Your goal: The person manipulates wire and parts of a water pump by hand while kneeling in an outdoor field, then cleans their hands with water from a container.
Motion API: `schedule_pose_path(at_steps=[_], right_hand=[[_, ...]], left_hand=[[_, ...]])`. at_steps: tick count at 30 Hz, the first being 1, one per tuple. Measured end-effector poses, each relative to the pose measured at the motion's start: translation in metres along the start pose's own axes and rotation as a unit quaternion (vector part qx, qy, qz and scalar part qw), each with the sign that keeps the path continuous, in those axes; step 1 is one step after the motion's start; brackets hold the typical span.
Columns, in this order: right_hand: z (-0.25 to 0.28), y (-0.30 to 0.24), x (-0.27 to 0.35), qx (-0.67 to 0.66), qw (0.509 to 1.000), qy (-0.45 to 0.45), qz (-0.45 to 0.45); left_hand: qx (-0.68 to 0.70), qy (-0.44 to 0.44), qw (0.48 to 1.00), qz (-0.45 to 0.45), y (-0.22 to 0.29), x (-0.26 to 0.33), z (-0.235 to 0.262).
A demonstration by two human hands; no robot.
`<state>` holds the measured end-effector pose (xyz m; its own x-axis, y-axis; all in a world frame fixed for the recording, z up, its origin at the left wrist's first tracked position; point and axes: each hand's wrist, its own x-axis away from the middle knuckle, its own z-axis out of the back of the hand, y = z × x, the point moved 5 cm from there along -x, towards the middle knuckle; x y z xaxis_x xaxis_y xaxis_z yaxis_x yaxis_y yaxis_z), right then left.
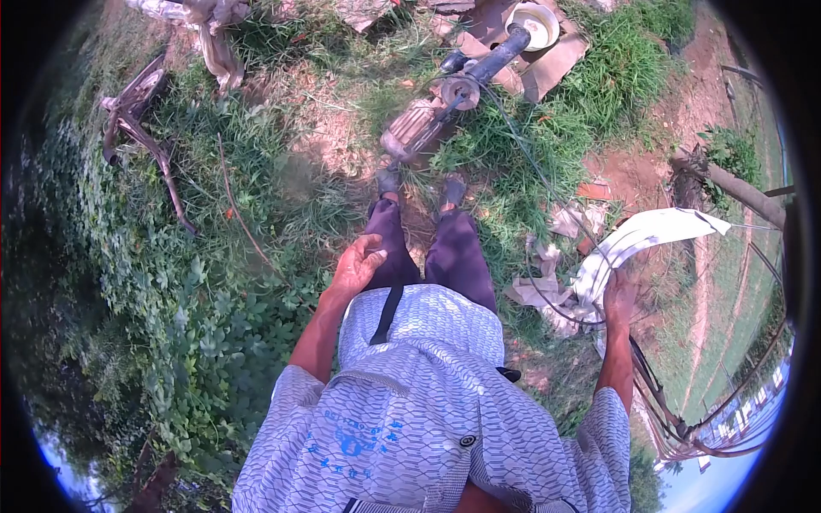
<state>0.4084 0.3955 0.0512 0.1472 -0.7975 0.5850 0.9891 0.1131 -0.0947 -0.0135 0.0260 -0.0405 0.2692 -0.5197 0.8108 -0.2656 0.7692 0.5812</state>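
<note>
My left hand hangs in front of my dark trousers, its fingers loosely bent and apart, with nothing in it. Out to the right, my right hand is at the lower end of a long white sheet or sack. Its fingers are blurred, and whether they grip the sheet I cannot tell. A thin dark cable runs past that hand towards a motor pump. The pump has a rusty ribbed body and lies in the grass just beyond my feet.
A dark grey pipe leads from the pump to a pale round basin on flattened cardboard. Crooked branches lie at the left, near leafy plants. Crumpled plastic and a cut trunk are at the right.
</note>
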Motion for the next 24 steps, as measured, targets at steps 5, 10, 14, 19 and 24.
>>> schedule_pose_path(at_steps=[5, 10, 14, 19, 24], right_hand=[[-0.06, -0.009, -0.018, 0.05, 0.982, 0.003, 0.183], [-0.124, 0.031, -0.042, 0.152, 0.978, -0.112, 0.091], [-0.187, 0.006, -0.039, 0.171, 0.942, -0.21, 0.196], [-0.264, -0.035, 0.01, 0.15, 0.861, -0.368, 0.319], [-0.242, -0.079, 0.057, 0.089, 0.824, -0.481, 0.287]], left_hand=[[-0.023, -0.011, 1.0, 0.001, 0.034, -0.04, -0.043], [0.041, -0.053, 0.998, -0.006, 0.056, -0.081, -0.082], [-0.055, -0.082, 0.994, -0.048, 0.045, -0.133, -0.107], [-0.128, -0.041, 0.989, -0.053, 0.046, -0.213, -0.167], [-0.027, -0.014, 0.997, -0.068, 0.02, -0.242, -0.207]])
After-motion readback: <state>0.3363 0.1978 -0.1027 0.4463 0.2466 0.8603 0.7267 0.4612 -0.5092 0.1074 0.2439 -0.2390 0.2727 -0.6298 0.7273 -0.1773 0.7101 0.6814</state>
